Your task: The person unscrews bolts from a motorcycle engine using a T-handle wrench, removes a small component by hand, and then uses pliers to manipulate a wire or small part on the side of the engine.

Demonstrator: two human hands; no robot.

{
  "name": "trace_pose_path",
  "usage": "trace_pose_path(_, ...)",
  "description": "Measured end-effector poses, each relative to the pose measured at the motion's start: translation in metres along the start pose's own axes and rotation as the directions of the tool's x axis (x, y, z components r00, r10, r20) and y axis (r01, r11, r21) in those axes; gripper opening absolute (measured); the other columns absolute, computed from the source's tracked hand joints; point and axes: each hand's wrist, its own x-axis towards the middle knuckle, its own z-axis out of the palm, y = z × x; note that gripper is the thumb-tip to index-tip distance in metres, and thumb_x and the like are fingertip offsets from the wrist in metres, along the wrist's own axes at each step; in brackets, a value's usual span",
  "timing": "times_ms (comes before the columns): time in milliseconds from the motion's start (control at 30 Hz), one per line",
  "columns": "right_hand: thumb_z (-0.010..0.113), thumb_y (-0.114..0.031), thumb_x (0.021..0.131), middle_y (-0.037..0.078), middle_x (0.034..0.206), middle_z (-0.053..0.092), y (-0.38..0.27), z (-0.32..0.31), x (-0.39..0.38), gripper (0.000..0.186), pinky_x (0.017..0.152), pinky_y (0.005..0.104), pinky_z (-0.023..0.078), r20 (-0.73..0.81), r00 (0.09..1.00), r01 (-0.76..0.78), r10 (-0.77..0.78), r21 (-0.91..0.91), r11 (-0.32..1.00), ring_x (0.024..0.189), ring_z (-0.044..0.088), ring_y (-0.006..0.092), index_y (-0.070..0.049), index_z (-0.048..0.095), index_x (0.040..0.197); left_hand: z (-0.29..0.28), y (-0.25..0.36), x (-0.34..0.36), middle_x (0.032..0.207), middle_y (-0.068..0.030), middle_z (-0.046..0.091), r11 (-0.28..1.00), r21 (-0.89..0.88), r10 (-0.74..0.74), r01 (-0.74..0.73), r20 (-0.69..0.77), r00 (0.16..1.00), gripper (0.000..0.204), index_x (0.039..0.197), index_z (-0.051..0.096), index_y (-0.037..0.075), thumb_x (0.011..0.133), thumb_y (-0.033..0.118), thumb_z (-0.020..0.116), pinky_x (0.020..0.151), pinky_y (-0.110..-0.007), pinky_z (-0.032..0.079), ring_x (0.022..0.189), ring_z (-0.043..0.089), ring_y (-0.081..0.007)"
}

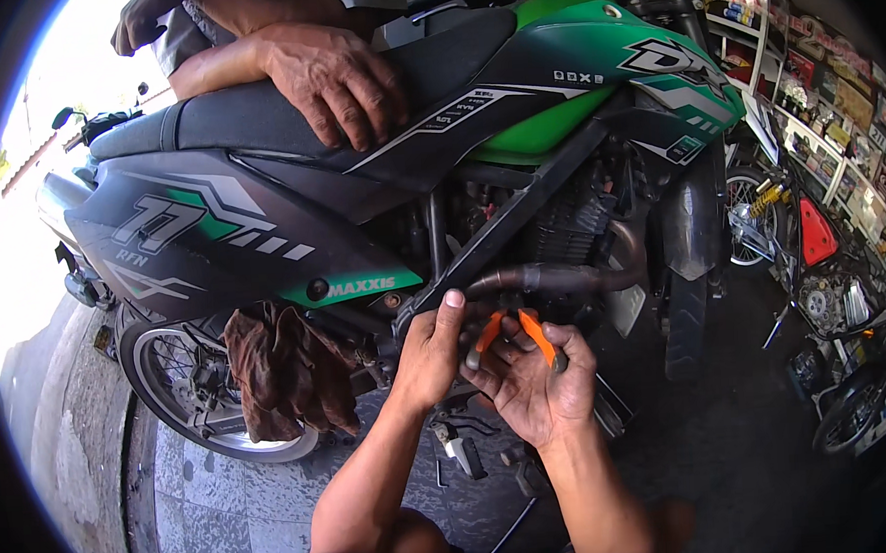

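Note:
In front of the motorcycle's lower engine area, my right hand is palm up, its fingers curled around pliers. The pliers' orange handles have grey ends and are spread apart; their jaws are not clearly visible. Just to the left, my left hand has its thumb stretched upward beside the frame. Its other fingers are hidden, so I cannot tell whether it touches anything. The green and black motorcycle stands across the view, with a bent exhaust pipe just beyond both hands.
Another person's hand rests on the seat. A brown rag hangs by the rear wheel. Below my hands, a white and black part and a hex key lie on the tiles. Shelves and motorcycle parts occupy the right.

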Motion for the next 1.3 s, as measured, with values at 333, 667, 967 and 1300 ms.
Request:
trace_pose_path(333,0.058,-0.033,0.084,0.026,0.104,0.066,-0.017,-0.002,0.006,0.039,0.079,0.0541,0.061,0.051,0.993,-0.11,0.108,0.036,0.993,0.09,0.069,0.0413,0.001,0.062,0.103,0.007,0.01,-0.005,0.079,-0.0112,0.065,0.994,0.071,0.082,-0.082,0.003,0.997,0.085,0.106,0.067,-0.007,0.1,0.068,0.029,0.071,-0.037,0.05,0.076,0.061,-0.0198)
trace_pose_path(667,0.057,-0.031,0.082,0.017,0.105,0.068,-0.074,-0.021,0.004,0.051,0.069,0.043,0.064,0.102,0.913,-0.367,0.395,-0.214,0.905,0.084,0.072,0.0307,0.002,0.059,0.12,0.045,0.016,-0.051,0.112,-0.0275,0.058,0.927,0.32,0.224,-0.197,-0.05,0.973,0.059,0.122,0.059,-0.006,0.094,0.046,0.058,0.086,-0.046,0.051,0.1,0.062,-0.0458)
trace_pose_path(967,0.062,-0.018,0.076,0.016,0.131,0.055,-0.09,-0.034,-0.034,0.061,0.089,0.0514,0.057,0.098,0.915,-0.3,0.392,-0.487,0.82,0.116,0.06,0.0311,0.001,0.049,0.132,0.044,0.012,-0.073,0.112,-0.0246,0.057,0.931,0.303,0.191,-0.203,0.066,0.979,0.056,0.12,0.056,-0.004,0.094,0.047,0.059,0.079,-0.05,0.054,0.094,0.065,-0.0456)
trace_pose_path(1300,0.057,0.0,0.068,0.008,0.109,0.057,-0.103,0.042,-0.022,0.058,0.068,0.0281,0.049,-0.287,0.957,-0.281,-0.029,-0.905,-0.32,0.09,0.058,0.0158,0.002,0.054,0.126,0.05,-0.053,-0.028,0.086,-0.0233,0.067,0.996,0.048,0.09,-0.08,-0.286,0.954,0.025,0.097,0.064,-0.004,0.088,0.018,0.068,0.073,-0.046,0.051,0.082,0.067,-0.0402)
